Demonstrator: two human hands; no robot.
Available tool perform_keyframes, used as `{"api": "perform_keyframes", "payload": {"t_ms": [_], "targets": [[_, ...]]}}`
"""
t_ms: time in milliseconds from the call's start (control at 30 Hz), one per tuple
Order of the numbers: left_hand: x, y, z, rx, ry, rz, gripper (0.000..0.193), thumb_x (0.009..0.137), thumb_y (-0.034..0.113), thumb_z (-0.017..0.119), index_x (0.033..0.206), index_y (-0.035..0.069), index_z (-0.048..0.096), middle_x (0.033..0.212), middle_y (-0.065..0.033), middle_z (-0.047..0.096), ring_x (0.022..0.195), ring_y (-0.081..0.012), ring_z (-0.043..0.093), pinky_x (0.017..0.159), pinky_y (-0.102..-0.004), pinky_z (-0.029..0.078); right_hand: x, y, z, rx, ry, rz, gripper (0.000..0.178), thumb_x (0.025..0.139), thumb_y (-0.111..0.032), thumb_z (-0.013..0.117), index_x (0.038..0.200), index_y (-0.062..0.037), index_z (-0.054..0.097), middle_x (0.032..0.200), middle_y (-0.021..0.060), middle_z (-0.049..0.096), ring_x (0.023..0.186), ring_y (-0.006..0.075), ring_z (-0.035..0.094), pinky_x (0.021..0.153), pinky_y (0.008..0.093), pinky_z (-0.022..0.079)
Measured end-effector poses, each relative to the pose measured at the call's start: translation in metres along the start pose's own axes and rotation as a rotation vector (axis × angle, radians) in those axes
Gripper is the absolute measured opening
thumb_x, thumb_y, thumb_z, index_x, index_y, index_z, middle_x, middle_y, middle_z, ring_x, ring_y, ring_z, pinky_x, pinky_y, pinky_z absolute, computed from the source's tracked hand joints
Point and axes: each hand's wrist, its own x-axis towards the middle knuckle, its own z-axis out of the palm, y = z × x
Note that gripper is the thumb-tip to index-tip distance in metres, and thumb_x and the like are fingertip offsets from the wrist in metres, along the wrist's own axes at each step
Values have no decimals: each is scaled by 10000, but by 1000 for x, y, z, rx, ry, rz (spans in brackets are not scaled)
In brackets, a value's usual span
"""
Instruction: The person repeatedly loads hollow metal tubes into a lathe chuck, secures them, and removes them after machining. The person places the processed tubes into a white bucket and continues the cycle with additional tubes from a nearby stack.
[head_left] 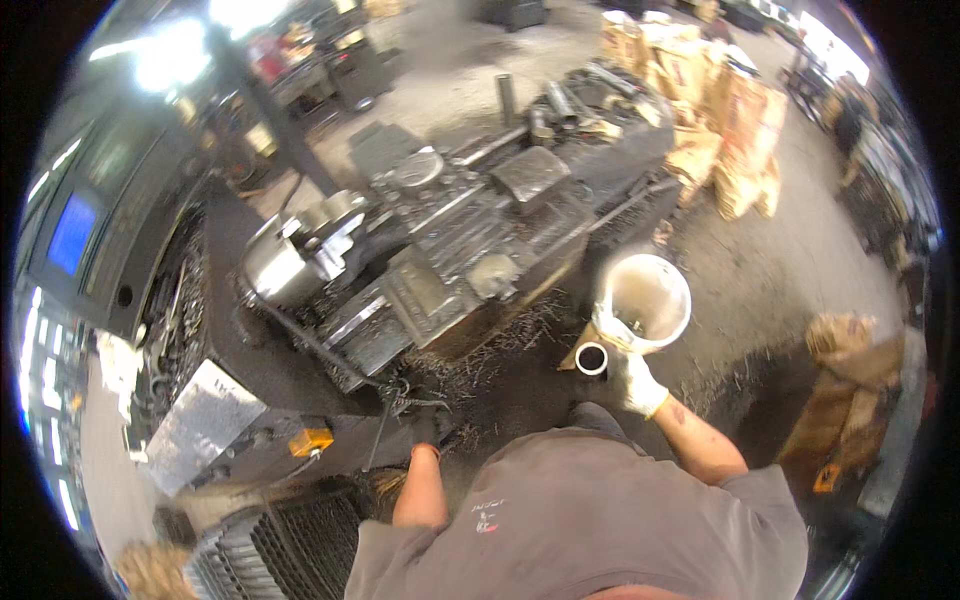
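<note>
My right hand (638, 386), in a whitish glove with a yellow cuff, is at the near side of a white bucket (682, 305). Its fingers look closed on a short tube (591, 373), whose bright round end and dark bore face up. My left hand (425, 430), in a dark glove with an orange cuff, is low beside the lathe's near side. Dark surroundings hide its fingers. Close by it is a tangle of thin metal strands (405, 396) and a thin rod (377, 440); whether the hand holds either is unclear.
Ahead stands a lathe with a shiny chuck (275, 268) and a slide (430, 290). Metal shavings (500, 340) litter its side. Tubes (560, 100) lie at its far end. Brown sacks (745, 130) stand beyond. A yellow box (311, 441) and ribbed dark stack (270, 550) are left.
</note>
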Motion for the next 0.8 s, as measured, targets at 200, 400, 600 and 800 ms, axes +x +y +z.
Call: {"api": "perform_keyframes", "payload": {"t_ms": [200, 400, 600, 800], "targets": [[-128, 14, -87, -112, 951, 0, 559, 1077, 461, 551, 1432, 35, 620, 1385, -217, 673, 1218, -397, 660, 1032, -476, 523, 184, -23, 3, 177, -65, -197, 531, 819, -276, 873, 1266, -58, 688, 1084, 200, 764, 1023, 369, 762, 861, 439, 614], [-129, 71, -119, -183, 1365, 426, 603, 1104, 477, 552, 1465, -5, 563, 1427, -253, 611, 1220, -434, 640, 1022, -517, 516, 279, -10, 21, 103, -152, -266, 509, 849, -376, 861, 1217, -85, 666, 1022, 211, 770, 959, 393, 765, 804, 476, 626], [-126, 78, -169, 554, 1144, 22, 482, 1102, 381, 568, 1442, 40, 590, 1454, -237, 604, 1256, -422, 623, 1038, -478, 517, 348, 19, -70, 77, -680, -368, 444, 822, -259, 850, 1201, -53, 746, 1009, 171, 776, 928, 355, 763, 837, 456, 608], [-115, 122, -114, -1249, 644, 451, 419, 1083, 360, 582, 1420, 111, 591, 1316, -122, 683, 1100, -367, 671, 918, -452, 560, 435, -49, -119, 376, -382, -443, 236, 837, -50, 810, 1061, 19, 777, 1007, 146, 794, 935, 192, 750, 872, 347, 588]]}}
